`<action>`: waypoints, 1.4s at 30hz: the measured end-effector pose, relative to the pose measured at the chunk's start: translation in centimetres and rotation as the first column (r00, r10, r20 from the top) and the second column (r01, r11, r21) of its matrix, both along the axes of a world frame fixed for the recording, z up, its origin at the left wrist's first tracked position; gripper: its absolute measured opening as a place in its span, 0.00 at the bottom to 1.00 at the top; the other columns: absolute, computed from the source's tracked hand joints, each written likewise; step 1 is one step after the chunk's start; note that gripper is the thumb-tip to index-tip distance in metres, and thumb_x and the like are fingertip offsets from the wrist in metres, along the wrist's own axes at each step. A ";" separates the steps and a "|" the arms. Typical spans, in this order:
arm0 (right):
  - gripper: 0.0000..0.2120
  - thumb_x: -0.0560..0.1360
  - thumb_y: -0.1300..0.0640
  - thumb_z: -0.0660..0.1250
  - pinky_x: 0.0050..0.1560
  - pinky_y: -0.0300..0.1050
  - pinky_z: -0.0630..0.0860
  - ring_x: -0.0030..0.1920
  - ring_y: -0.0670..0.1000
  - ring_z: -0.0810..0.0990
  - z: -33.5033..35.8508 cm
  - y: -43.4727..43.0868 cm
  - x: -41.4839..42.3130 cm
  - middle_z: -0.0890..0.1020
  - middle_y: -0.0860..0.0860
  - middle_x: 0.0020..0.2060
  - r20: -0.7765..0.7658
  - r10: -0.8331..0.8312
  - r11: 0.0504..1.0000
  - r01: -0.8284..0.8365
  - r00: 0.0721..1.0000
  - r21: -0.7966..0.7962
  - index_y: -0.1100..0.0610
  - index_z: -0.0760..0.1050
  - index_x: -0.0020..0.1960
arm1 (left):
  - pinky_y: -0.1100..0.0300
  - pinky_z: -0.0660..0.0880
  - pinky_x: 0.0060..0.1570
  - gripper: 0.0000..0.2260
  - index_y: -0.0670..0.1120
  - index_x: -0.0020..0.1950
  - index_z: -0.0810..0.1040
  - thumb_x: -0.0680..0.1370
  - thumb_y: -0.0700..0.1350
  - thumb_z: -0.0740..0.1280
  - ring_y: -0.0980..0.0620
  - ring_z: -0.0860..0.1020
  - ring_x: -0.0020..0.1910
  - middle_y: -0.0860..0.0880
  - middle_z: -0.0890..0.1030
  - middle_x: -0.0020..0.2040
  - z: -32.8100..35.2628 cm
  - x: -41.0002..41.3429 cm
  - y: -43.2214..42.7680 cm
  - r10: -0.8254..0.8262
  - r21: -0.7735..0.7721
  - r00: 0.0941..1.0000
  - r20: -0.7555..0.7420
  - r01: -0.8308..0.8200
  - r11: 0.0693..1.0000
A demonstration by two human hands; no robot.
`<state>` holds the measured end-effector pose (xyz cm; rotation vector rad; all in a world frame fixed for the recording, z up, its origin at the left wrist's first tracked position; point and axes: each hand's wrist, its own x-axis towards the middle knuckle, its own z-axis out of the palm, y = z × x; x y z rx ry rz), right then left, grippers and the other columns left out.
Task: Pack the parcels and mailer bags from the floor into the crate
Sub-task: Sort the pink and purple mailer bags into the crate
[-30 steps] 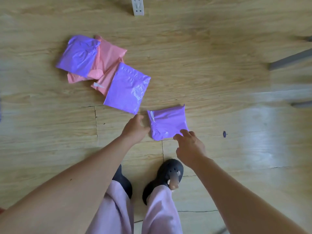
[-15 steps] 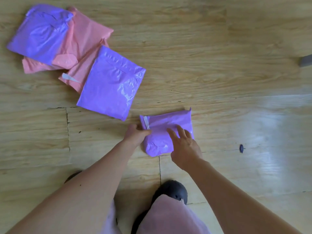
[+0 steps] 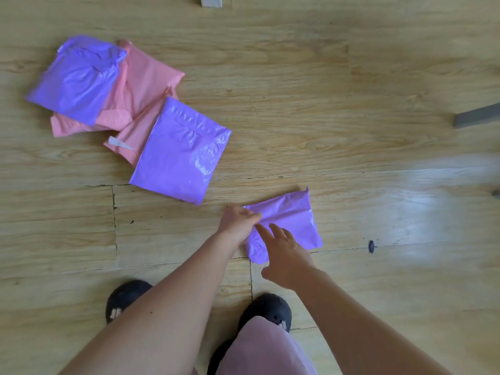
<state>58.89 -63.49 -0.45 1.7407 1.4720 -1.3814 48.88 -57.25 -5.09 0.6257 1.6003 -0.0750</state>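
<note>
Left hand (image 3: 237,221) pinches the left edge of the small purple plastic mailer bag (image 3: 295,223); right hand (image 3: 285,251) rests on it, fingers straight.

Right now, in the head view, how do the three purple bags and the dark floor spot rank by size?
1. Middle bag and left bag: too alike to rank.
2. Held bag, partly hidden by the left hand and right hand.
3. Floor spot.
</note>
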 end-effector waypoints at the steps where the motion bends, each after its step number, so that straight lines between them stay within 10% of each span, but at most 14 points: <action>1: 0.41 0.73 0.60 0.66 0.67 0.50 0.66 0.75 0.54 0.53 0.3 0.1 0.1 0.53 0.51 0.75 0.018 -0.029 1.000 0.028 0.999 0.013 0.48 0.45 0.77 | 0.55 0.75 0.49 0.06 0.44 0.48 0.77 0.74 0.45 0.69 0.45 0.78 0.50 0.45 0.79 0.48 0.2 0.0 0.1 -0.025 0.040 0.998 -0.060 0.027 0.999; 8: 0.38 0.74 0.59 0.64 0.66 0.52 0.66 0.75 0.55 0.52 -2.1 0.0 2.1 0.48 0.50 0.76 0.084 -0.002 1.000 0.004 0.996 -0.026 0.48 0.47 0.77 | 0.58 0.70 0.38 0.11 0.43 0.55 0.79 0.77 0.48 0.67 0.48 0.73 0.41 0.45 0.76 0.48 -2.5 -0.6 -0.3 -0.087 -0.077 0.991 -0.101 0.079 0.994; 12: 0.40 0.73 0.61 0.64 0.63 0.49 0.69 0.76 0.53 0.51 -3.1 -0.7 2.0 0.39 0.49 0.77 0.077 -0.041 0.999 0.043 0.996 -0.024 0.45 0.46 0.77 | 0.57 0.68 0.40 0.12 0.45 0.32 0.71 0.76 0.39 0.64 0.47 0.71 0.40 0.43 0.74 0.35 -4.5 -0.2 -0.4 -0.096 0.026 0.982 -0.166 0.102 0.994; 15: 0.41 0.72 0.63 0.63 0.60 0.48 0.71 0.75 0.54 0.51 -2.1 -0.7 2.5 0.40 0.49 0.77 0.100 -0.075 0.997 0.074 0.992 0.011 0.44 0.44 0.76 | 0.58 0.65 0.34 0.12 0.47 0.33 0.67 0.76 0.41 0.63 0.50 0.70 0.38 0.46 0.73 0.37 -3.7 0.6 0.5 -0.068 0.035 0.992 -0.105 0.072 0.997; 35: 0.43 0.71 0.53 0.69 0.62 0.47 0.70 0.72 0.54 0.60 23.8 6.9 -4.0 0.52 0.51 0.75 0.119 -0.062 0.936 0.016 0.991 0.351 0.50 0.45 0.76 | 0.56 0.77 0.34 0.07 0.43 0.41 0.74 0.77 0.36 0.58 0.51 0.74 0.33 0.47 0.73 0.34 28.4 -6.8 9.4 0.419 -0.033 0.888 0.188 -0.421 0.907; 42: 0.27 0.64 0.67 0.63 0.46 0.47 0.79 0.53 0.58 0.81 32.1 8.1 -8.2 0.82 0.51 0.56 0.044 -0.083 0.748 0.033 0.996 0.663 0.57 0.76 0.63 | 0.54 0.76 0.44 0.07 0.42 0.40 0.73 0.77 0.35 0.60 0.49 0.76 0.37 0.45 0.74 0.39 38.0 -12.3 8.8 0.524 -0.043 0.816 0.243 -0.531 0.846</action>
